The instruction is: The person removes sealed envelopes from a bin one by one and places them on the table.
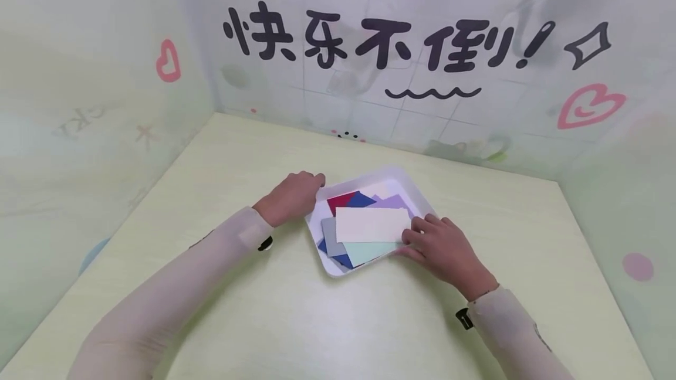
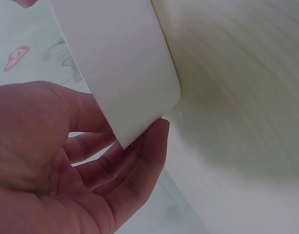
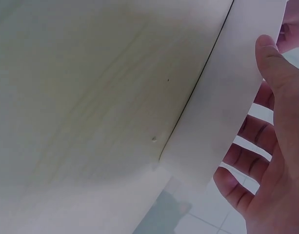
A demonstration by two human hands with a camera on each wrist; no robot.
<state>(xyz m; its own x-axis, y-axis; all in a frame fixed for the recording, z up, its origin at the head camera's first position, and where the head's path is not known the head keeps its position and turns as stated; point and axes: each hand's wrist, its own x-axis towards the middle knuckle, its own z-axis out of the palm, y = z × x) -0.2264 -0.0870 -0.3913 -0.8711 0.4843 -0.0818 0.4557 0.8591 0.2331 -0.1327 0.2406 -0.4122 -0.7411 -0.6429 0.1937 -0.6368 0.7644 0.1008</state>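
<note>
Two hands hold one tray point(image 1: 414, 189), located over the middle of the table point(image 1: 317, 327). The left hand point(image 1: 296, 193) grips the tray at its left corner, fingers curled against the wall. The right hand point(image 1: 442, 245) grips the opposite, right-hand side: the thumb lies flat on the outer wall, and the fingers bend over the rim. In the head view these fingers overlap the end of a white card point(image 1: 372, 225); whether they also pinch it cannot be determined.

The tray is white, shallow and round-cornered, and sits at an angle to the table edges. Whether its base touches the table cannot be determined.

The white card lies topmost in the tray. Partly covered around it are a red card point(image 1: 338, 202), a blue card point(image 1: 361, 199), a purple card point(image 1: 395, 200), a grey card point(image 1: 332, 236) and a pale green card point(image 1: 369, 253). Further blue shows at the near-left edge.

Pale sleeves point(image 1: 179, 292) cover both forearms. Beyond the table, the back wall point(image 1: 338, 104) carries dark lettering point(image 1: 383, 43), a wavy line point(image 1: 433, 94) and a pink heart point(image 1: 590, 105).
</note>
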